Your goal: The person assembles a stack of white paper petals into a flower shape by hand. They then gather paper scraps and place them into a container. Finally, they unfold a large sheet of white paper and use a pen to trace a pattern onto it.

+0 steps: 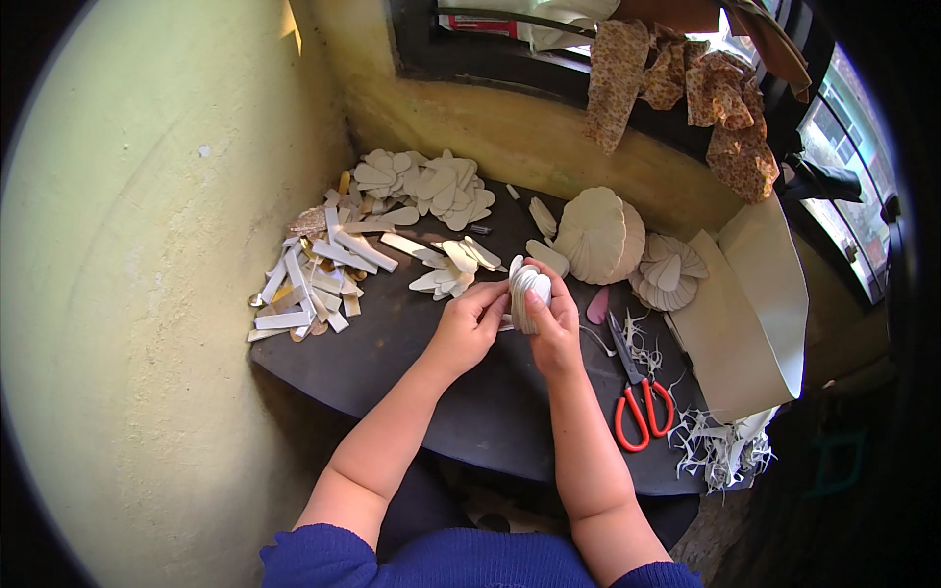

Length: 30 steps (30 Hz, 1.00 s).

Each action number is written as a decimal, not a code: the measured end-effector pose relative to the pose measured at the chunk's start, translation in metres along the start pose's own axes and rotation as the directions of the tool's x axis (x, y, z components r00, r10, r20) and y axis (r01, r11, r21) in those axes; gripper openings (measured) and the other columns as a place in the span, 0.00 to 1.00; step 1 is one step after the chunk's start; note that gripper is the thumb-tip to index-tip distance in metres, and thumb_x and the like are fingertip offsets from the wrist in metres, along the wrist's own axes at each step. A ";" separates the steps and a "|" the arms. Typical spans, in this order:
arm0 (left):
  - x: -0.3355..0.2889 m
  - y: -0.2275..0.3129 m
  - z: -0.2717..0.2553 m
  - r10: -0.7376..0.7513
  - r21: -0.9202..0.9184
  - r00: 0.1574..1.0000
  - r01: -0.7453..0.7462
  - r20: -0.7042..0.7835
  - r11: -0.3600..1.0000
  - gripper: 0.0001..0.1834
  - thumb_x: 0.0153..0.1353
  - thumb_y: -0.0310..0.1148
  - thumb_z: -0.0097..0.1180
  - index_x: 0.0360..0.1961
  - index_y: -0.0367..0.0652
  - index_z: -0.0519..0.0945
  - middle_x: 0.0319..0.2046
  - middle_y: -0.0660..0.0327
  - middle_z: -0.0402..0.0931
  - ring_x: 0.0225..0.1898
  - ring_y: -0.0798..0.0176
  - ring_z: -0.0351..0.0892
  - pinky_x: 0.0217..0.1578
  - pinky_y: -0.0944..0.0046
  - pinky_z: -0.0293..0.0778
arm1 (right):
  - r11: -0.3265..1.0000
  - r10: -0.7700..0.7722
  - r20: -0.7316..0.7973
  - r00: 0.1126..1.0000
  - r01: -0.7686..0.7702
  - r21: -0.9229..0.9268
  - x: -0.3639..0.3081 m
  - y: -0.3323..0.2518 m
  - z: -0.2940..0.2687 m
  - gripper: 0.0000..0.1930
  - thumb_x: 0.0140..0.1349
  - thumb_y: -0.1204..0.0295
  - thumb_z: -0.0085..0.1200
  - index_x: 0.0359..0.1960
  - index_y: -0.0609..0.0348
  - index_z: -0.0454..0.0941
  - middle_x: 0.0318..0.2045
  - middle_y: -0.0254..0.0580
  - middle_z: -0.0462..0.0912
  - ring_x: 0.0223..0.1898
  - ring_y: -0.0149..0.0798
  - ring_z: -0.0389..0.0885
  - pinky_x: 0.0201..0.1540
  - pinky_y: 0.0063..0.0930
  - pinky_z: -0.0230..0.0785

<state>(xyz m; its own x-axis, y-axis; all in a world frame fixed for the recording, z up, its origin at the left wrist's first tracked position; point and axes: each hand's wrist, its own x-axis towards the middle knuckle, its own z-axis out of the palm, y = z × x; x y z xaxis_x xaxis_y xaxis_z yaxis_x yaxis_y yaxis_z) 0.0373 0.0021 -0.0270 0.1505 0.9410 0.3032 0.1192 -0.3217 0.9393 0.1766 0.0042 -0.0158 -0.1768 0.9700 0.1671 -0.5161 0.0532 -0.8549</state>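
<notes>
A thick stack of white oval cut-outs (526, 286) is gripped in my right hand (555, 323), with the thumb across its face. Close against the left edge of that stack, my left hand (469, 329) has thumb and fingers pinched together; what lies between them is hidden. Just beyond my left hand lies a loose heap of white cut-outs (453, 267). To the right of my hands, scissors with red handles (643, 404) rest on the dark table (412, 363), blades slightly apart. A small pink oval piece (598, 306) lies near the blade tips.
White strips (323, 274) pile up at the left by the wall. Behind them sits a heap of rounded cut-outs (431, 186). Fanned round stacks (596, 235) stand at the back right, beside a bent cream sheet (745, 323). Thin trimmings (725, 446) gather at the right edge. Patterned cloth (619, 78) hangs by the window.
</notes>
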 end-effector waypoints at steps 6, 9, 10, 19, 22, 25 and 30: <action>-0.001 0.007 -0.003 -0.014 0.085 1.000 0.013 0.014 0.996 0.13 0.64 0.23 0.44 0.48 0.32 0.74 0.38 0.57 0.76 0.38 0.65 0.79 0.37 0.67 0.77 | 0.768 -0.272 0.023 0.962 0.232 -0.597 0.004 0.010 -0.003 0.23 0.62 0.70 0.52 0.58 0.60 0.64 0.48 0.43 0.68 0.49 0.38 0.69 0.55 0.28 0.61; -0.002 0.007 -0.004 -0.032 0.048 0.999 0.033 -0.009 0.998 0.12 0.63 0.26 0.46 0.45 0.31 0.75 0.35 0.53 0.77 0.34 0.60 0.78 0.36 0.66 0.74 | 0.718 -0.279 0.051 0.959 0.244 -0.652 0.006 0.008 -0.004 0.22 0.60 0.70 0.53 0.56 0.60 0.66 0.46 0.44 0.69 0.48 0.40 0.69 0.54 0.30 0.61; -0.002 0.005 -0.004 -0.032 0.026 0.999 0.032 -0.010 0.999 0.12 0.63 0.27 0.46 0.43 0.31 0.75 0.34 0.51 0.77 0.32 0.57 0.78 0.36 0.65 0.73 | 0.727 -0.266 0.043 0.963 0.230 -0.647 0.006 0.008 -0.004 0.21 0.60 0.70 0.54 0.55 0.60 0.67 0.46 0.45 0.69 0.48 0.41 0.69 0.54 0.30 0.61; 0.001 0.011 -0.013 -0.252 -0.306 0.966 0.226 -0.049 0.925 0.16 0.69 0.39 0.42 0.37 0.37 0.77 0.27 0.66 0.73 0.28 0.76 0.71 0.30 0.73 0.72 | 0.584 -0.253 0.228 0.940 0.336 -0.739 0.001 -0.001 0.006 0.22 0.50 0.75 0.62 0.48 0.60 0.71 0.46 0.47 0.69 0.47 0.46 0.71 0.51 0.32 0.65; 0.001 0.005 -0.019 -0.271 -0.278 0.962 0.260 -0.003 0.925 0.15 0.69 0.40 0.42 0.39 0.39 0.75 0.29 0.67 0.73 0.28 0.75 0.73 0.31 0.74 0.73 | 0.551 -0.264 0.259 0.929 0.365 -0.750 0.000 -0.002 0.006 0.22 0.49 0.76 0.64 0.47 0.60 0.71 0.46 0.48 0.69 0.47 0.47 0.72 0.50 0.33 0.66; 0.002 0.002 -0.022 -0.277 -0.300 0.961 0.264 0.000 0.917 0.14 0.69 0.39 0.42 0.37 0.40 0.75 0.28 0.67 0.73 0.27 0.76 0.73 0.29 0.74 0.73 | 0.544 -0.272 0.269 0.924 0.378 -0.749 0.000 0.001 0.007 0.22 0.49 0.76 0.64 0.47 0.60 0.71 0.46 0.48 0.69 0.47 0.48 0.72 0.49 0.33 0.67; 0.002 0.002 -0.023 -0.307 -0.338 0.952 0.285 -0.011 0.897 0.14 0.69 0.38 0.41 0.34 0.40 0.75 0.26 0.67 0.73 0.25 0.76 0.72 0.26 0.74 0.72 | 0.536 -0.272 0.268 0.924 0.377 -0.756 0.000 0.003 0.008 0.22 0.48 0.75 0.65 0.46 0.59 0.71 0.45 0.48 0.70 0.46 0.48 0.73 0.47 0.33 0.68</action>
<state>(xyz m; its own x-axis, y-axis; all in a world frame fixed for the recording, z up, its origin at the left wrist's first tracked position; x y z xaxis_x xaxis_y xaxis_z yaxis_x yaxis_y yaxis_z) 0.0157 0.0056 -0.0212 0.0961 0.9954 0.0024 -0.1821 0.0152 0.9832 0.1686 0.0021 -0.0147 -0.2478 0.8185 0.5183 0.2903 0.5731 -0.7663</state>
